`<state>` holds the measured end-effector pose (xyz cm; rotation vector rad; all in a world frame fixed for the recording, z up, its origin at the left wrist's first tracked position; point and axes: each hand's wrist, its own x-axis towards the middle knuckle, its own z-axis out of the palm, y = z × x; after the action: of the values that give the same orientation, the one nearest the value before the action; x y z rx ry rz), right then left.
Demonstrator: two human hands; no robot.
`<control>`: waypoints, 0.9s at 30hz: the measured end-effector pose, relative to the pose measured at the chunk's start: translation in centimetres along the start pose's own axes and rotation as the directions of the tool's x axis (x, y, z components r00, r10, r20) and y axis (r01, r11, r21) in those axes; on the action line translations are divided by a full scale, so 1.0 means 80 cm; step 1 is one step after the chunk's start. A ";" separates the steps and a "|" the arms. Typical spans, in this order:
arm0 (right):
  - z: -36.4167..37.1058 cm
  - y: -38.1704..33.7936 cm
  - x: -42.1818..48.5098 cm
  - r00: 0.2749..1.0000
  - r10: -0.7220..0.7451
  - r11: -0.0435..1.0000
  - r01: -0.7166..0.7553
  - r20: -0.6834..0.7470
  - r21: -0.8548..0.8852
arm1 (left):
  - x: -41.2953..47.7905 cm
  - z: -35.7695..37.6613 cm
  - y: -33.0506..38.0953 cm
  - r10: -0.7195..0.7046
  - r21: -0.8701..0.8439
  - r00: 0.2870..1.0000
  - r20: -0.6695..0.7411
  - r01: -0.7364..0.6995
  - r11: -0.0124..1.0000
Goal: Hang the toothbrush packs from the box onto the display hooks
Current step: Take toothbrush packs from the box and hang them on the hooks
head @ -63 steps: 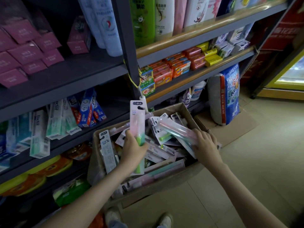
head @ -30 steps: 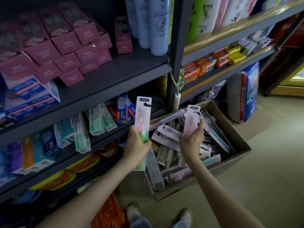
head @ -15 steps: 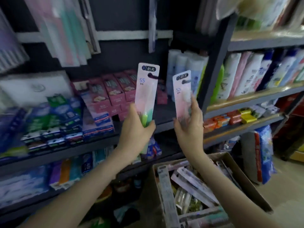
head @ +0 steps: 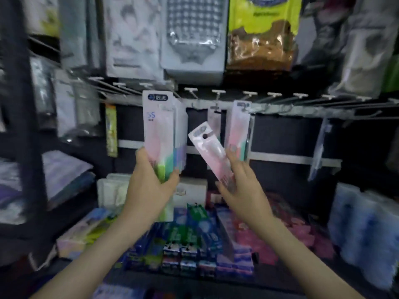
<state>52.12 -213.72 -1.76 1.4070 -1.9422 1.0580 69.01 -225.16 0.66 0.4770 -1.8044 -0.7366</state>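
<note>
Pink toothbrush packs (head: pixel 160 134) near hooks (head: pixel 218 91)

This is a shop, seen at a wall of toiletries. A rail (head: pixel 302 108) carries a row of hooks (head: pixel 218 91) with white tag ends, and toothbrush packs (head: pixel 237 126) hang from some. Bagged goods (head: pixel 262 29) hang in rows above. Below, many like boxes (head: pixel 190 244) stand stacked in blue, green and pink, with wrapped blue bundles (head: pixel 362 234) beside them.

Bare forearms (head: pixel 95 251) (bare hands (head: pixel 149 186) too)
</note>
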 end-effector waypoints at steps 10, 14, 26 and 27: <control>0.062 -0.007 0.091 0.981 0.140 0.974 -0.160 -0.134 -0.157 | 0.070 -0.030 -0.047 0.009 -0.016 0.998 -0.057 -0.010 1.000; 0.081 -0.005 0.119 0.957 0.246 0.959 -0.264 -0.153 -0.105 | 0.088 -0.014 -0.052 0.024 -0.062 0.997 -0.078 -0.029 0.998; 0.123 0.017 0.171 0.909 0.356 0.913 -0.387 -0.218 -0.125 | 0.116 0.023 -0.074 0.031 -0.093 0.997 -0.067 -0.037 0.995; 0.126 0.020 0.177 0.899 0.374 0.905 -0.407 -0.226 -0.122 | 0.117 0.024 -0.076 0.025 -0.092 0.998 -0.062 -0.031 0.995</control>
<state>46.30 -229.46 3.08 0.8009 -2.1563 1.1291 63.84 -235.09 2.52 0.4073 -1.7091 -0.7754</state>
